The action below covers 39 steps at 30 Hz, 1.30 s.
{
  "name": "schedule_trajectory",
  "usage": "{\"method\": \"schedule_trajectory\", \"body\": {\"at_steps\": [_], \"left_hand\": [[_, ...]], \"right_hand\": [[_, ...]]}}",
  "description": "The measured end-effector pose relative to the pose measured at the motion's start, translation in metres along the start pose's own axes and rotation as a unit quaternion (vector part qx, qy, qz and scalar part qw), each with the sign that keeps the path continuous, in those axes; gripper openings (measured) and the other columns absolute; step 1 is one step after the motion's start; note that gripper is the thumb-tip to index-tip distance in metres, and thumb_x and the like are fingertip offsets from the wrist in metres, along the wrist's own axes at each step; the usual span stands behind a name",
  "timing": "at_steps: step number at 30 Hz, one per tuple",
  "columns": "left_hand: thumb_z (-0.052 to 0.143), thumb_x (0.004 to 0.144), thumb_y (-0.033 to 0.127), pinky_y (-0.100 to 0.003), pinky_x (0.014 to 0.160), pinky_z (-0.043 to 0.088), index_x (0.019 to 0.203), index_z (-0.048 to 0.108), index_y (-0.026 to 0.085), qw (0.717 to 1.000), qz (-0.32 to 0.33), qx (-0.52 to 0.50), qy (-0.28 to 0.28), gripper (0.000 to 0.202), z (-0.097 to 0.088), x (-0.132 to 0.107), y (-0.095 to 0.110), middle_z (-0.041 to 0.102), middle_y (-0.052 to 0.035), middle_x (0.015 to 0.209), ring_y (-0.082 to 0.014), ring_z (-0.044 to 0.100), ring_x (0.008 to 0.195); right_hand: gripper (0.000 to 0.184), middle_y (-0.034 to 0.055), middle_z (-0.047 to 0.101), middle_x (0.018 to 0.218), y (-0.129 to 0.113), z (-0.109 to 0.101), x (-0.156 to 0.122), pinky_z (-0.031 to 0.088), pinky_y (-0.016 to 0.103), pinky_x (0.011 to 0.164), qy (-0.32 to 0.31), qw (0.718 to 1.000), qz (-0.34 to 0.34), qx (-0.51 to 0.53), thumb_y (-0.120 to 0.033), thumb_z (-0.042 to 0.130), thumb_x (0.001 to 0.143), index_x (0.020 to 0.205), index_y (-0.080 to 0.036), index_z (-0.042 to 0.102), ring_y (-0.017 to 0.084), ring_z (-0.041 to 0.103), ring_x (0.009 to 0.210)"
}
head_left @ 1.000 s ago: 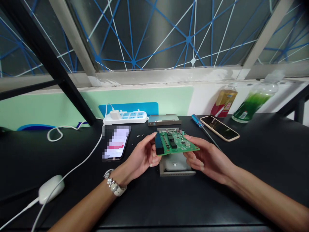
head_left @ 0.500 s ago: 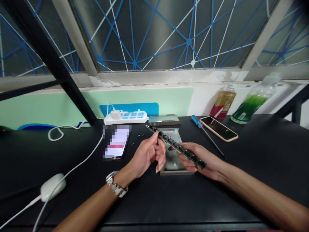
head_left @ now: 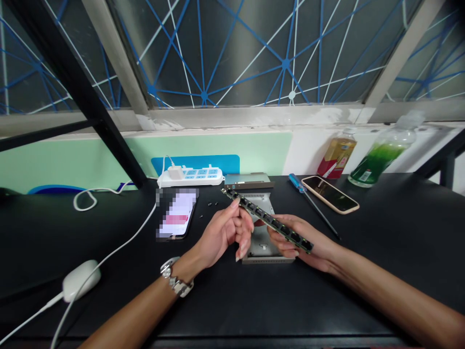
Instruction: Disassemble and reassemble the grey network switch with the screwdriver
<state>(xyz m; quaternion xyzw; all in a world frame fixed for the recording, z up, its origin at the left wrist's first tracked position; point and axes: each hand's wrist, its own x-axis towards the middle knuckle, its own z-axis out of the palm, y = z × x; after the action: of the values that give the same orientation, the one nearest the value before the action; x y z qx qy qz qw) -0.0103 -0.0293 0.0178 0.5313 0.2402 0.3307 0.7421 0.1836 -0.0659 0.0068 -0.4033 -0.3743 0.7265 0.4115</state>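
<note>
Carefully, through my head camera, the only view I have, I am watching myself hold a green circuit board [head_left: 267,219] almost edge-on between my hands, sloping down from my left to my right, with a row of black connectors along its upper edge. My left hand [head_left: 223,237] is pinching the far end between curled fingers, while my right hand [head_left: 300,242] is cradling the near end from below, so both hands are closed on the board and apart from each other. I am judging it light and stiff but fragile, and its thin edges could slip, so I am taking hold by the ends, away from the connectors. Just beneath my hands, a sheet-metal tray [head_left: 262,247] is lying on the black desk [head_left: 225,310], and its raised edges are limiting how low I can bring the board. Beyond my left hand, tiny screws [head_left: 210,204] are lying beside a pixelated phone [head_left: 177,213]. Beyond my right hand, a blue-handled screwdriver [head_left: 296,183] is lying with its shaft pointing toward my fingers, near a gold-edged phone [head_left: 330,194].
</note>
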Motion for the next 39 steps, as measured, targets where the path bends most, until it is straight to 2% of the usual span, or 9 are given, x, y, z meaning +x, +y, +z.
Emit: {"method": "schedule_trajectory", "body": {"at_steps": [8, 14, 18, 21, 23, 26, 31, 34, 39], "left_hand": [[0.039, 0.096, 0.058, -0.021, 0.037, 0.035, 0.072, 0.057, 0.017, 1.0, 0.01, 0.021, 0.017, 0.052, -0.002, 0.003, 0.0, 0.049, 0.0022, 0.045, -0.01, 0.046, 0.036], [0.044, 0.095, 0.059, -0.023, 0.04, 0.036, 0.066, 0.054, 0.017, 0.97, 0.075, 0.184, 0.138, 0.052, -0.01, 0.005, -0.005, 0.045, 0.0039, 0.043, -0.0094, 0.043, 0.036], [0.067, 0.088, 0.043, -0.03, 0.068, 0.052, 0.08, 0.061, 0.019, 0.814, 0.295, 0.431, 0.255, 0.026, -0.022, -0.002, 0.008, 0.063, -0.002, 0.071, -0.0155, 0.06, 0.067], [0.08, 0.077, 0.037, -0.049, 0.104, 0.043, 0.115, 0.065, 0.023, 0.69, 0.411, 0.579, 0.142, 0.044, -0.029, -0.005, 0.02, 0.062, -0.0111, 0.128, -0.0298, 0.055, 0.122], [0.074, 0.084, 0.031, -0.053, 0.112, 0.035, 0.129, 0.059, 0.026, 0.661, 0.397, 0.635, 0.035, 0.048, -0.032, -0.006, 0.024, 0.055, -0.0104, 0.142, -0.0298, 0.048, 0.134], [0.061, 0.093, 0.022, -0.047, 0.109, 0.041, 0.127, 0.063, 0.026, 0.698, 0.34, 0.629, -0.021, 0.033, -0.033, -0.005, 0.023, 0.066, -0.0066, 0.131, -0.0243, 0.059, 0.123], [0.068, 0.088, 0.035, -0.036, 0.083, 0.055, 0.101, 0.073, 0.02, 0.871, 0.238, 0.386, 0.19, 0.02, -0.02, -0.002, 0.018, 0.075, -0.0052, 0.101, -0.0214, 0.069, 0.09], [0.068, 0.088, 0.038, -0.034, 0.078, 0.055, 0.102, 0.07, 0.018, 0.954, 0.158, 0.183, 0.175, 0.025, -0.011, 0.003, 0.012, 0.074, -0.0051, 0.095, -0.0185, 0.068, 0.082], [0.068, 0.089, 0.04, -0.031, 0.073, 0.054, 0.106, 0.069, 0.015, 0.992, 0.026, 0.041, 0.116, 0.03, 0.001, 0.006, -0.002, 0.072, -0.0058, 0.088, -0.0146, 0.065, 0.073]], "right_hand": [[0.018, -0.0054, 0.043, 0.055, 0.001, -0.001, 0.001, 0.025, 0.017, 0.04, 0.021, 1.0, -0.003, 0.003, -0.027, 0.062, 0.085, 0.072, -0.016, 0.059, 0.005, 0.031, 0.043], [0.023, 0.0011, 0.063, 0.072, -0.003, -0.004, 0.001, 0.041, 0.02, 0.056, 0.026, 0.999, -0.046, 0.01, -0.037, 0.073, 0.083, 0.081, -0.014, 0.067, 0.01, 0.052, 0.059], [0.022, -0.001, 0.061, 0.068, -0.008, -0.008, -0.001, 0.04, 0.02, 0.054, 0.04, 0.996, -0.068, 0.037, -0.036, 0.074, 0.082, 0.077, -0.016, 0.066, 0.009, 0.05, 0.056], [0.017, -0.0017, 0.058, 0.066, -0.01, -0.011, -0.002, 0.039, 0.02, 0.052, 0.047, 0.996, -0.06, 0.04, -0.031, 0.071, 0.083, 0.075, -0.016, 0.066, 0.009, 0.048, 0.054], [0.013, -0.0002, 0.06, 0.07, -0.012, -0.011, -0.003, 0.04, 0.021, 0.054, 0.045, 0.997, -0.047, 0.031, -0.027, 0.07, 0.083, 0.078, -0.016, 0.067, 0.01, 0.051, 0.058], [0.018, -0.0006, 0.057, 0.064, -0.017, -0.009, -0.007, 0.036, 0.022, 0.049, 0.038, 0.999, -0.016, 0.034, -0.034, 0.068, 0.084, 0.08, -0.016, 0.068, 0.009, 0.046, 0.052], [0.044, -0.0045, 0.043, 0.05, -0.022, -0.012, -0.011, 0.022, 0.024, 0.041, 0.022, 0.992, -0.119, -0.022, -0.056, 0.047, 0.094, 0.087, -0.017, 0.066, 0.008, 0.026, 0.041], [0.026, -0.0063, 0.045, 0.058, -0.017, -0.014, -0.008, 0.02, 0.021, 0.044, 0.103, 0.962, -0.228, -0.113, -0.048, 0.061, 0.092, 0.096, -0.022, 0.061, 0.008, 0.03, 0.047], [0.038, -0.0054, 0.043, 0.063, -0.006, -0.013, -0.003, 0.026, 0.02, 0.045, 0.088, 0.966, -0.202, -0.137, -0.055, 0.057, 0.092, 0.081, -0.019, 0.057, 0.007, 0.033, 0.05]]}}
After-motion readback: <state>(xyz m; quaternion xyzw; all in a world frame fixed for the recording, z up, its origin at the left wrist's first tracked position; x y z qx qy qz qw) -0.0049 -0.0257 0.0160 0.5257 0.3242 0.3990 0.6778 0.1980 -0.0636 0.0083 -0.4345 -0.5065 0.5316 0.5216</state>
